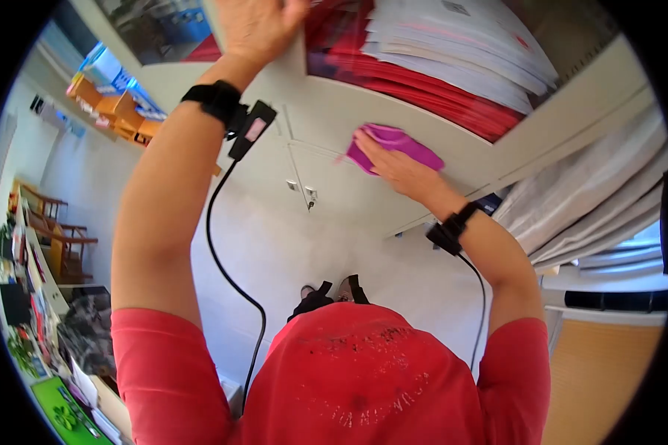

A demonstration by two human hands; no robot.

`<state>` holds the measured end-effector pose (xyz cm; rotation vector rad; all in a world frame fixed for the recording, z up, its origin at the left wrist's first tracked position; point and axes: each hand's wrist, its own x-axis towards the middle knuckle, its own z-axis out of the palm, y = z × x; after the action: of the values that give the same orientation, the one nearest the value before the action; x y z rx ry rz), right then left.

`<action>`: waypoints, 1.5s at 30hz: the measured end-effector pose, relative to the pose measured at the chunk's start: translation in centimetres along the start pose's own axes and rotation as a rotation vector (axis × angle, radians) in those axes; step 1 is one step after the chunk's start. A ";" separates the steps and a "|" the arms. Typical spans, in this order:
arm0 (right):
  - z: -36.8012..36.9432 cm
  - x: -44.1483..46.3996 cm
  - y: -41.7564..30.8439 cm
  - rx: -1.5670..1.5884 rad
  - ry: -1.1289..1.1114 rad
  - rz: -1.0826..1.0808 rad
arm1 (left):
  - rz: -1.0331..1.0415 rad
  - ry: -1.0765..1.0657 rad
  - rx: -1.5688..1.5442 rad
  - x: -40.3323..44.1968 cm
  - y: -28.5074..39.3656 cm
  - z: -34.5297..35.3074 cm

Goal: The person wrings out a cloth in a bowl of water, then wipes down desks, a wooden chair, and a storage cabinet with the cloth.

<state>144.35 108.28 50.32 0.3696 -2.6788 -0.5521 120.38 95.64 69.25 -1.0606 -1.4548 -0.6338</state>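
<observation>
My right hand (pixel 401 169) presses a purple cloth (pixel 416 150) against the pale cabinet (pixel 334 104), just below the glass pane. Its fingers lie over the cloth, whose far edges stick out around them. Higher up, my left hand (pixel 256 30) rests on the cabinet's frame between two glass panes. Its thumb stands apart from the palm, while the other fingers are partly cut off by the top of the view. Behind the right-hand pane lie a stack of white papers (pixel 453 52) and red folders (pixel 423 93).
Below the cloth, the lower cabinet doors have a lock with a key (pixel 311 199). A grey curtain (pixel 586 193) hangs at the right. On the left are orange shelf boxes (pixel 115 107), wooden chairs (pixel 63 233) and a cluttered desk (pixel 41 297). Black cables run from both wrists.
</observation>
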 end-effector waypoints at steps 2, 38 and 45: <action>1.2 4.2 -0.9 0.057 -0.043 -0.057 | 0.009 -0.097 -0.107 -0.1 -0.8 -1.3; 13.6 10.7 -8.9 -0.359 -0.441 -0.803 | -2.289 -1.557 -0.058 -63.2 44.4 -77.8; 15.3 32.7 -13.7 -0.196 -0.089 -0.546 | -2.949 -0.291 0.309 -61.0 40.4 -67.6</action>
<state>111.21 90.44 41.62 1.0504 -2.5613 -0.9953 182.96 39.95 15.32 2.2677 -2.1640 -1.7988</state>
